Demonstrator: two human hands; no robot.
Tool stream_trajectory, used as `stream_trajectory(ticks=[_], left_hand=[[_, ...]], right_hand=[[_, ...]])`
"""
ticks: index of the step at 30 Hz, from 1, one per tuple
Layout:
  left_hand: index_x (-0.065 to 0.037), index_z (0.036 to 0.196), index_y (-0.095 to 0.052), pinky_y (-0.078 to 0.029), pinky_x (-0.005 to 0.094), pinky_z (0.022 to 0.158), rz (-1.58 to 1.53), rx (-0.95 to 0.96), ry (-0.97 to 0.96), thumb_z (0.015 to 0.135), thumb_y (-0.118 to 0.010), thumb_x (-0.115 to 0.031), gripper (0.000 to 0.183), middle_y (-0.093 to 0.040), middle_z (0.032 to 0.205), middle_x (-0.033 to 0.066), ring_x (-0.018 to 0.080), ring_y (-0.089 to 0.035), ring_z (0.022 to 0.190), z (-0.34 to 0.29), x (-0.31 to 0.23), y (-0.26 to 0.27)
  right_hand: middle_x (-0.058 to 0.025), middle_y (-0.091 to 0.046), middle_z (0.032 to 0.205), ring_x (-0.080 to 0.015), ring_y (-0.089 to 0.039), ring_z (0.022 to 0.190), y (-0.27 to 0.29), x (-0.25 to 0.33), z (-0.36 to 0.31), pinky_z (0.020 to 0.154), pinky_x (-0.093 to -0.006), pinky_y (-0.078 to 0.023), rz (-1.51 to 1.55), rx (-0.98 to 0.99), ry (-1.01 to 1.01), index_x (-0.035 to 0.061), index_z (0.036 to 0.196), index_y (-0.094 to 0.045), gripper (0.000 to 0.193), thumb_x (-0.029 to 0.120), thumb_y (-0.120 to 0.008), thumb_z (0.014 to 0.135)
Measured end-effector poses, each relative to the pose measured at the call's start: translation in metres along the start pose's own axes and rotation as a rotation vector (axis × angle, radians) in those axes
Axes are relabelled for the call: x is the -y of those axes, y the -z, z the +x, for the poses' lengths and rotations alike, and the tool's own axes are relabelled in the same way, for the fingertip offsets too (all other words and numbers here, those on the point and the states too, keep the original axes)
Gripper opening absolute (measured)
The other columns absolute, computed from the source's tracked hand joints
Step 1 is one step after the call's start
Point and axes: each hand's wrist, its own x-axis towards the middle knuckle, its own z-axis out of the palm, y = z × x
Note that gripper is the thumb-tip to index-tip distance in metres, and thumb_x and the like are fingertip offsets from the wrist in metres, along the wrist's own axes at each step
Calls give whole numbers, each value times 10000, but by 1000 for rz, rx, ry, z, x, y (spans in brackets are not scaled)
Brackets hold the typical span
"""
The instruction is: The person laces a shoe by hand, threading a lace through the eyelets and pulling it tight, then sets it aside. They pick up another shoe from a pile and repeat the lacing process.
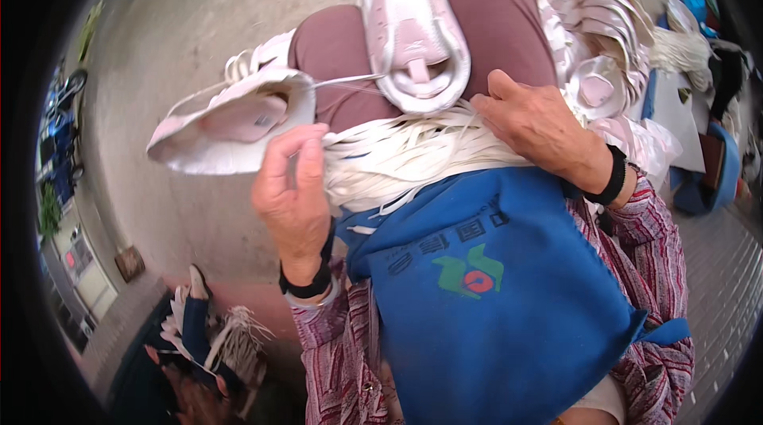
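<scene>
Lacing pale pink and white shoes on the lap.

The left hand [292, 194] pinches a flat white lace from the bundle of white shoelaces [405, 156] lying across the blue cloth apron [493, 290], just below the pale pink and white shoe upper [230, 119] at the left knee. The right hand [536, 124] rests loosely spread on the bundle, beside a second pink-soled shoe [413, 27] lying between the thighs. Best, I judge, to draw one lace free while the right hand pins the rest.
</scene>
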Motion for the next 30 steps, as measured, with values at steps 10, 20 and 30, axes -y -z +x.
stream_trajectory(ticks=[10, 20, 30], left_hand=[[28, 1122, -591, -464, 335, 893, -73, 204, -161, 860, -627, -85, 288, -656, 1024, 137, 259, -620, 973, 4, -18, -26], [13, 845, -540, -391, 292, 563, -672, 193, 59, 905, -542, -161, 184, -570, 704, 60, 119, -455, 562, 11, -6, 70], [-124, 596, -291, -306, 291, 609, -1127, -323, -100, 932, -432, -48, 373, -257, 560, 1, 102, -245, 490, 11, 20, 246]], right_hand=[[-95, -572, 809, -272, -562, 671, 39, 3, 18, 565, -371, -451, 190, -298, 227, 28, 872, -611, 79, 78, -630, 814], [-62, -637, 748, -98, -574, 637, 124, -24, 20, 577, -246, -459, 376, -484, -36, -29, 951, -649, 113, 47, -620, 873], [41, -481, 606, -21, -368, 524, 87, -174, -49, 457, -200, -286, 548, -514, -696, 22, 940, -661, 305, 308, -556, 953]])
